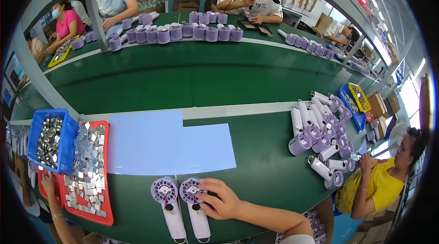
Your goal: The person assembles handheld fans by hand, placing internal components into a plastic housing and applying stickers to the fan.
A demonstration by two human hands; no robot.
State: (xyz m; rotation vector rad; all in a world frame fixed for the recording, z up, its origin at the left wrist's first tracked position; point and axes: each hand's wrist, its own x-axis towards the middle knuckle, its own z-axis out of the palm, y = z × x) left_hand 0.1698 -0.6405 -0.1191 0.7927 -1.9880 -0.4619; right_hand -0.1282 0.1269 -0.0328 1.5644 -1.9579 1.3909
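Note:
Two handheld fans with purple round heads and white handles lie side by side at the near edge, the left fan [173, 219] and the right fan [199, 221]. My right hand [224, 202] grips the right fan's head from its right side, fingers curled at the rim. Small red wires show below both heads. Far to the left, my left hand [48, 185] is at the red tray's left part, just below the blue bin [68, 148]. Its fingertips are drawn together; whatever is between them is too small to make out. Flat silvery pieces [87, 184] fill the red tray [108, 152].
Round metal parts [49, 139] fill the blue bin. A pale blue sheet [151, 148] covers the table's left middle. More fans [320, 129] are piled at right, near a person in yellow [384, 180]. Across a grey rail [238, 109], people work beside rows of purple fans [176, 32].

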